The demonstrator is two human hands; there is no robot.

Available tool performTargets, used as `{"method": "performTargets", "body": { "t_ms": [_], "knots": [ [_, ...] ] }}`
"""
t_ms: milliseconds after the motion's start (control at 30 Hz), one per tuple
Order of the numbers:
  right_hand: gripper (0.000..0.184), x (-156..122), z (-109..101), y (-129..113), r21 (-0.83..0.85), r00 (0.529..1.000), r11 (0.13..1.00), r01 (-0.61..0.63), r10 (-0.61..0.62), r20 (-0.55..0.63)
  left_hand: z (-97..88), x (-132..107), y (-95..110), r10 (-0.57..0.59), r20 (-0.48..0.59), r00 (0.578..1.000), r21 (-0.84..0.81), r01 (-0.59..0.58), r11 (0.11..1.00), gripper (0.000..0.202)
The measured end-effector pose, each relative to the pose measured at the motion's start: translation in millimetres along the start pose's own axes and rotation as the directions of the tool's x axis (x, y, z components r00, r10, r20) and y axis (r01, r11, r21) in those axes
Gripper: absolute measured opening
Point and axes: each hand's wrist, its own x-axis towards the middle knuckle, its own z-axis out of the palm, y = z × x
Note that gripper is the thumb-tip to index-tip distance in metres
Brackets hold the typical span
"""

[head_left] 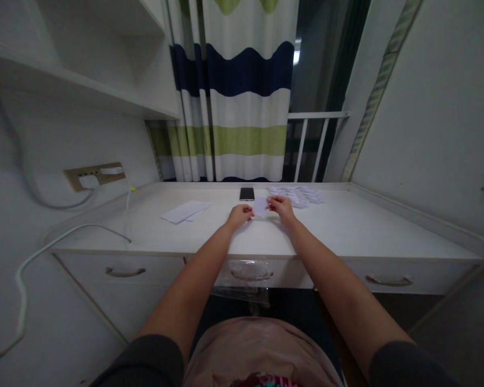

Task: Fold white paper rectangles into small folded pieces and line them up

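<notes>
A small white piece of paper is held up just above the desk, between my two hands. My left hand pinches its left edge with closed fingers. On the other side, my right hand grips the upper right edge between thumb and fingers. Behind the paper lies a dark phone, flat on the desk. A pile of folded white paper pieces spreads out beyond my right hand. Off to the left rest some larger white paper sheets, overlapping at an angle.
The white desk has drawers with handles along its front. A white cable loops over its left end, below a wall socket. Overhead on the left juts a shelf. A striped curtain hangs behind.
</notes>
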Motion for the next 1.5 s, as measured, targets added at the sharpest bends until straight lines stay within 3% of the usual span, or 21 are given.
{"method": "performTargets", "body": {
  "t_ms": [300, 500, 900, 1100, 1500],
  "knots": [
    [0.021, -8.6, 3.0, -8.9, 0.033, 0.992, 0.997, -0.067, 0.063, 0.106, -0.6, 3.3, -6.2, 0.124, -0.14, 0.982, 0.069, -0.115, 0.991, 0.03],
    [0.024, -9.6, 3.0, -7.5, 0.02, 0.984, 0.997, -0.071, 0.067, 0.167, -2.1, -2.7, 2.7, 0.224, -0.112, 0.968, 0.039, -0.221, 0.975, 0.032],
    [0.02, -12.4, 3.1, -7.0, 0.075, 0.946, 0.983, -0.167, 0.139, 0.293, 1.1, -2.6, 4.3, 0.161, -0.086, 0.983, 0.004, -0.162, 0.987, 0.025],
    [0.019, -15.1, 4.3, -11.8, 0.056, 0.924, 0.974, -0.221, 0.19, 0.333, 1.1, -2.1, 2.0, 0.147, -0.103, 0.984, -0.003, -0.148, 0.989, 0.033],
    [0.021, -12.6, 1.1, -6.0, 0.023, 0.932, 0.987, -0.159, 0.143, 0.334, 4.1, 8.3, -15.5, 0.184, -0.068, 0.981, -0.05, -0.188, 0.981, 0.037]
  ]
}}
